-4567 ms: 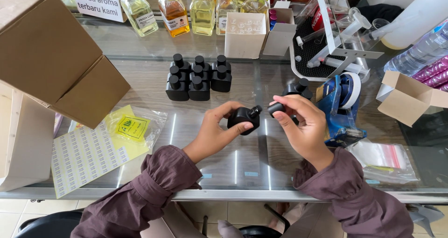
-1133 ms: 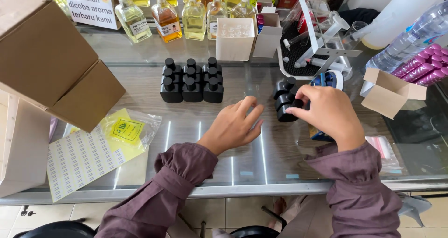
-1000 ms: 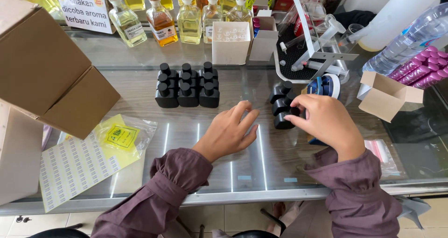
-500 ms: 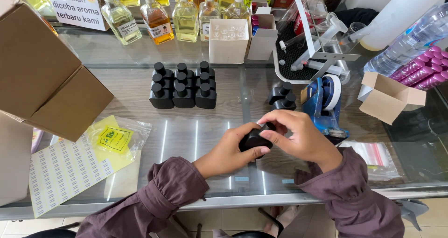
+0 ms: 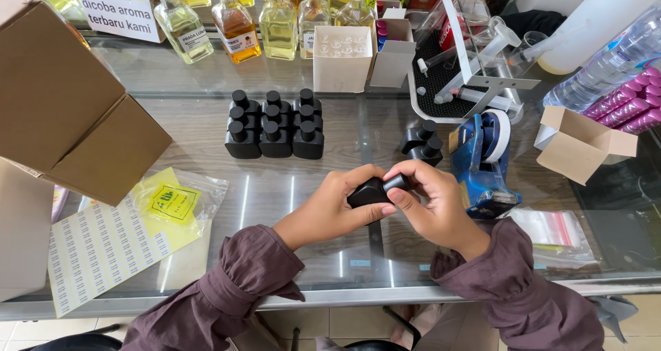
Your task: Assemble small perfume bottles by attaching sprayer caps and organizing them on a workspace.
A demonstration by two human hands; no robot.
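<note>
A small black bottle lies sideways between both hands above the glass counter. My left hand wraps its body. My right hand pinches its black cap with thumb and fingers. Two more black bottles stand just beyond my right hand. Farther back to the left, several black capped bottles stand in a tight block.
A blue tape dispenser sits right of my hands. Open cardboard boxes are at the left, a small one at the right. A label sheet and yellow packet lie front left. Amber perfume bottles line the back.
My right hand left the small bottle group at the right and brought one black bottle to the middle. My left hand rose off the counter and closed on it too.
</note>
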